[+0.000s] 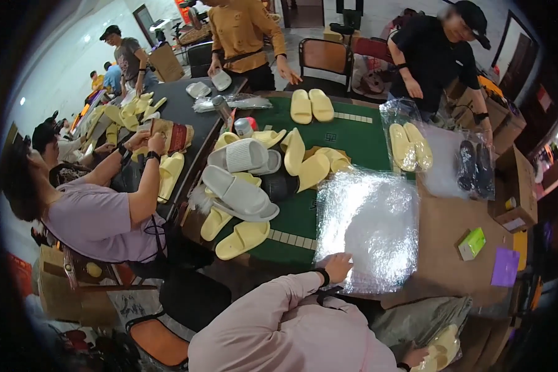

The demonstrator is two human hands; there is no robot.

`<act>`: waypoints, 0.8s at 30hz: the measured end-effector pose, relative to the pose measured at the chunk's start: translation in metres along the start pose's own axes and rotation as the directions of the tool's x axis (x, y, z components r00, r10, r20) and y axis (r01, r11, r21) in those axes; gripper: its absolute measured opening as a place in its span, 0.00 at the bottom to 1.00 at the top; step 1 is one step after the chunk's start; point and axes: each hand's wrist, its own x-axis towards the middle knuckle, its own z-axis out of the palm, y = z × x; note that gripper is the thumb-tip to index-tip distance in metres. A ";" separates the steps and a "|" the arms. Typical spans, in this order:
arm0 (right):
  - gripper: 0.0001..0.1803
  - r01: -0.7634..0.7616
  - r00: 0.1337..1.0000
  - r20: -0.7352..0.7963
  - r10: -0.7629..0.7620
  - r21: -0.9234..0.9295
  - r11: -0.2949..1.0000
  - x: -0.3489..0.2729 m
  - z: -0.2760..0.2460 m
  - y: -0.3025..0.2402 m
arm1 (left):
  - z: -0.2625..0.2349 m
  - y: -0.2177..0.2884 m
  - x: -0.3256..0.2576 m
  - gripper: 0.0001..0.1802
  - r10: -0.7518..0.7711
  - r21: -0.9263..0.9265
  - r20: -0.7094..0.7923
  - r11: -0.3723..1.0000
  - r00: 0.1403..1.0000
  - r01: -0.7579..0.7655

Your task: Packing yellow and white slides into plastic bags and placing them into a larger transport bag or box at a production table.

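The right hand [415, 356], nearest the camera at the lower edge, grips a bagged pair of yellow slippers [441, 350] below the counter [446, 248]. The left hand [338, 266] lies flat, fingers spread, on the near edge of a stack of clear bags [369, 229] on the counter. Loose slippers [242, 198] are piled just left of the stack, and a green box [472, 243] lies to its right.
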 end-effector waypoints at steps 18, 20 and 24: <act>0.25 0.041 0.720 0.433 -0.543 0.754 0.656 0.106 0.001 -0.044 | 0.017 -0.011 0.002 0.21 0.018 -0.077 -0.063 0.997 0.998 -0.022; 0.25 -0.026 0.669 0.461 -0.583 0.799 0.601 0.114 -0.001 -0.055 | 0.015 -0.009 0.004 0.21 0.012 -0.070 -0.052 0.997 0.999 -0.016; 0.25 -0.183 0.558 0.497 -0.665 0.855 0.485 0.124 0.003 -0.075 | 0.018 -0.008 0.001 0.22 0.010 -0.032 -0.061 0.999 0.998 -0.012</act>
